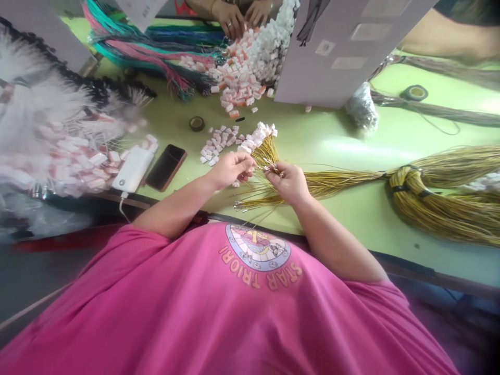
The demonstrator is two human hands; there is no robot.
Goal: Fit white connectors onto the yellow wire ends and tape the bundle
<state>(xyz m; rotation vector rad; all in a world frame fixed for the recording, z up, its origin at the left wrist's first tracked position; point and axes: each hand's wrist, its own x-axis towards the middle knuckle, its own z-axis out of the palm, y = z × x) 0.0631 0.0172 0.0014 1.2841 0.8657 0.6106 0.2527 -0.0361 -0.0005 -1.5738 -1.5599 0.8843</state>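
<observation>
My left hand (pixel 231 169) is curled in a pinch at the ends of thin yellow wires (pixel 344 177), apparently holding a small white connector that I cannot see clearly. My right hand (pixel 287 179) is closed round a few yellow wires with metal tips, right beside the left hand. Just beyond both hands lies a fan of yellow wires fitted with white connectors (pixel 260 136). A small heap of loose white connectors (pixel 219 143) sits left of that fan on the green table (pixel 336 138).
A phone (pixel 166 166) and a white power bank (pixel 133 169) lie to the left. A large yellow wire bundle (pixel 437 200) lies at right. A tape roll (pixel 197 123), a pile of white and orange connectors (pixel 246 73) and another person's hands (pixel 242 18) are farther back.
</observation>
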